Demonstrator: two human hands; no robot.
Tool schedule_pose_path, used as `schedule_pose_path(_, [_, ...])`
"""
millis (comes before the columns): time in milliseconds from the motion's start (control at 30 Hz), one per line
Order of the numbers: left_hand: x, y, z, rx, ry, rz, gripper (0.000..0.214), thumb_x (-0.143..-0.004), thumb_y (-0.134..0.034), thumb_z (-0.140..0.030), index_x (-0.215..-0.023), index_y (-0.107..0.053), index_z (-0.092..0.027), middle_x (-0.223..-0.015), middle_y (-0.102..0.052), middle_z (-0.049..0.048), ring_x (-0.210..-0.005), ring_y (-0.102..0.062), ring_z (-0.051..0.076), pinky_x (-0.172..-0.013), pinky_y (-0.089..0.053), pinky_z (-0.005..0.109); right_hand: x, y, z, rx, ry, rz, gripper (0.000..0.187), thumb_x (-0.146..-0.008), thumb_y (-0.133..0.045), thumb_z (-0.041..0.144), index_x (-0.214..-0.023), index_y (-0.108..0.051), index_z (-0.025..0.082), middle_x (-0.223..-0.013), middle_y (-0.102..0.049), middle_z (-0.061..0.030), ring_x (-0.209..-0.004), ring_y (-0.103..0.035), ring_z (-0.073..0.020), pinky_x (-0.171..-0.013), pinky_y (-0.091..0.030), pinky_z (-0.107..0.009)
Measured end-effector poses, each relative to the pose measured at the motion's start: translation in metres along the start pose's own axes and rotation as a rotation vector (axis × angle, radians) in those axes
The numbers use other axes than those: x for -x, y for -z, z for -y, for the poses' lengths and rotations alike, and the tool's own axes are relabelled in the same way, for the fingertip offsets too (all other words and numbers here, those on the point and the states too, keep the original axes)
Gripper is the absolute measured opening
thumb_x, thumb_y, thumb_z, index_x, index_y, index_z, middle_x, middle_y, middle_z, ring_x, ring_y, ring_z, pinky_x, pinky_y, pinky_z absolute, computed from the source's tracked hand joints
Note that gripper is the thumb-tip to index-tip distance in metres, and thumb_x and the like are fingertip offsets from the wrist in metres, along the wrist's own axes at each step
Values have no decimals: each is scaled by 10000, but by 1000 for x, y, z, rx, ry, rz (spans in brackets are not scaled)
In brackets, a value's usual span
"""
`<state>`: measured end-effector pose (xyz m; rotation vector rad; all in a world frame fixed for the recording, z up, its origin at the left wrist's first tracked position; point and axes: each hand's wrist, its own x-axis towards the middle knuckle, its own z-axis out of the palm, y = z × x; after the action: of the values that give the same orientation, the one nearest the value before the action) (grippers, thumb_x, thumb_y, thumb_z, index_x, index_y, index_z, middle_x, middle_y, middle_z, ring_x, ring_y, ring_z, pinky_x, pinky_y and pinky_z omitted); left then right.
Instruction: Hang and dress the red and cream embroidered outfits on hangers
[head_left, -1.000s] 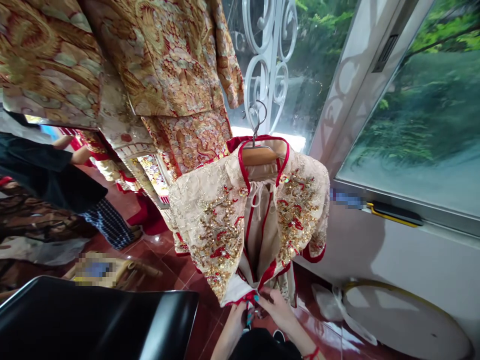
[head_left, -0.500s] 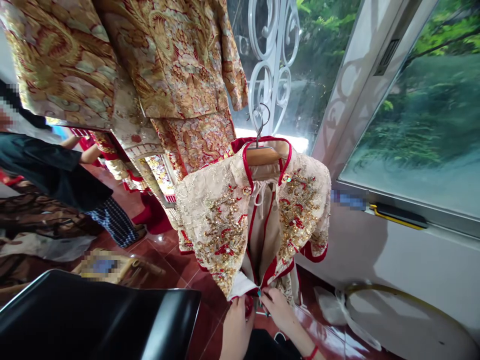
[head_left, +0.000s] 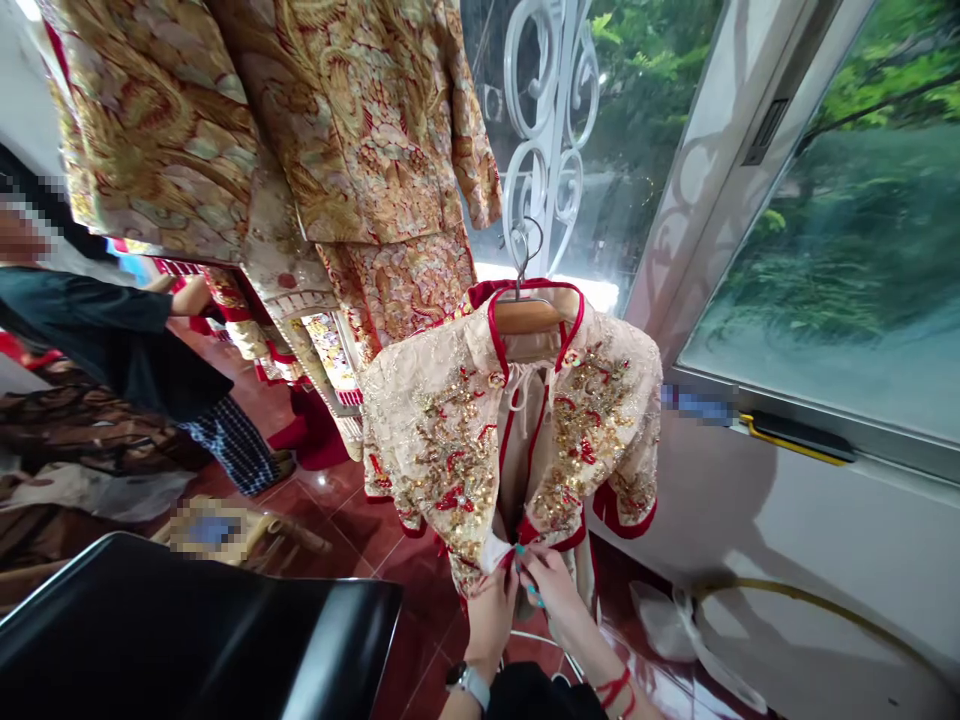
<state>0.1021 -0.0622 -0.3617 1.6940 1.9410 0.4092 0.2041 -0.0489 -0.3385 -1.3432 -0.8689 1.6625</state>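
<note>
A cream jacket (head_left: 450,440) with gold and red embroidery and red piping hangs on a wooden hanger (head_left: 525,315) hooked on white scrollwork (head_left: 551,150). Its front is open from collar to hem. My left hand (head_left: 491,605) pinches the left front edge at the hem. My right hand (head_left: 551,590) pinches the right front edge, fingertips meeting the left hand's. Both hands are closed on the fabric where the two edges come together.
Gold and red brocade garments (head_left: 337,140) hang at upper left. Another person in a dark top (head_left: 112,340) stands at left. A black chair back (head_left: 195,630) fills the lower left. A window (head_left: 840,230) and white wall are at right, above red floor tiles.
Both my hands have risen along the jacket's front opening, drawing the two lower edges closer together. The view shifted slightly right and up.
</note>
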Motion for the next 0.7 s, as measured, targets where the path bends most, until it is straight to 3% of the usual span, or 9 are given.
schedule_pose_path(67, [-5,3,-2,-44,19,50,261,-971,-440,-266,-1017,-664,-141,-979,-708,111,-943,-676,210,-877,-497,349,5,-2,11,-77,20,-25,476,-630,-624,658,-692,-498,203,-443,-335,108,-397,-236,-49,-405,-189,-196])
schedule_pose_path(167, [-5,18,-7,-89,32,109,308,-962,-385,-215,-1042,-670,-129,-1011,-718,160,-987,-680,245,-832,-468,304,10,-2,21,-123,42,-33,510,-627,-637,685,-729,-518,199,-437,-344,109,-394,-228,-52,-401,-186,-203])
schedule_pose_path(267, [11,52,-12,-86,-23,234,231,-895,-484,-212,-894,-706,-150,-913,-739,124,-887,-694,248,-755,-462,291,8,0,24,-32,60,14,517,-632,-628,706,-656,-500,206,-427,-347,97,-395,-232,-58,-396,-183,-210])
schedule_pose_path(333, [25,78,-22,36,-124,317,227,-875,-504,-243,-806,-710,-179,-817,-736,77,-797,-685,227,-722,-460,284,4,2,23,26,118,11,511,-635,-639,691,-580,-467,213,-423,-359,80,-407,-274,-71,-404,-224,-216])
schedule_pose_path(433, [27,105,-48,343,-266,226,339,-914,-411,-286,-1109,-672,-191,-954,-729,78,-845,-666,212,-758,-482,293,3,2,16,26,272,-84,446,-694,-629,629,-603,-534,203,-548,-540,1,-531,-471,-137,-511,-389,-246])
schedule_pose_path(533, [2,109,-70,320,-304,90,514,-882,-392,-184,-1390,-469,-152,-1285,-619,136,-1105,-605,226,-955,-447,332,5,-1,8,97,387,-149,389,-771,-589,570,-787,-658,188,-785,-675,-75,-761,-597,-223,-693,-471,-299])
schedule_pose_path(700, [-41,99,-65,-52,-287,226,298,-841,-538,-185,-1113,-653,-143,-1121,-683,131,-1083,-608,264,-981,-424,359,1,2,0,257,437,-146,446,-851,-502,566,-804,-669,155,-758,-677,-81,-698,-584,-205,-688,-447,-292])
